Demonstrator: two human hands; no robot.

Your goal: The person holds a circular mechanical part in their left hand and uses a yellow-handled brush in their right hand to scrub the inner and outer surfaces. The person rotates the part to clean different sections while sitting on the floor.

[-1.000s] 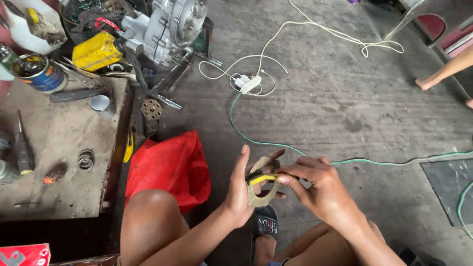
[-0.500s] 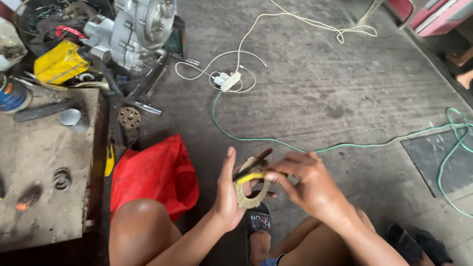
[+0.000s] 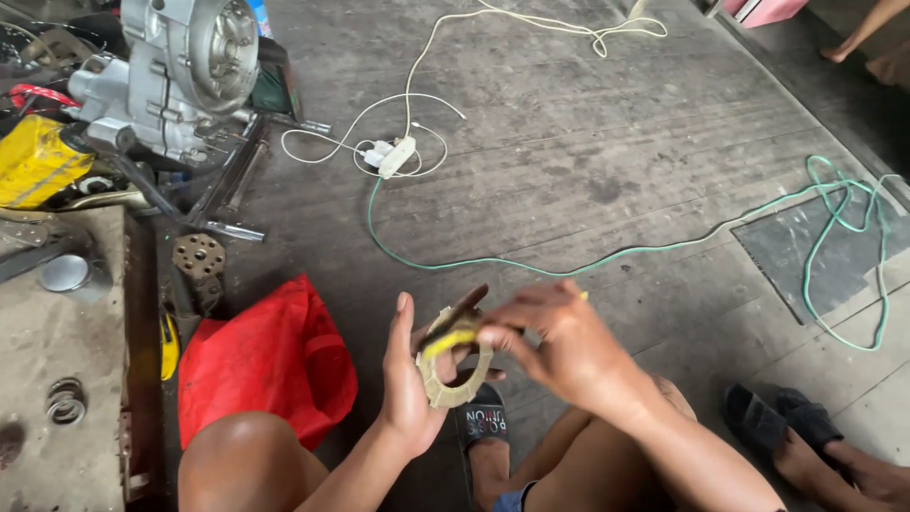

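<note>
Worn grey plank floor in daylight, a grimy low workbench at left

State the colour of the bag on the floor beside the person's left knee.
Red: the bag shows best in the head view.

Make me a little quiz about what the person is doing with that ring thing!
1. Which hand cradles the tan ring?
2. True or false: the red bag lies beside the person's knee.
3. What colour is the long cable crossing the floor: A green, B black, C blue?

Key: 1 the left hand, while the right hand pinches a yellow-tipped tool against it. 2 true. 3 A.
</note>
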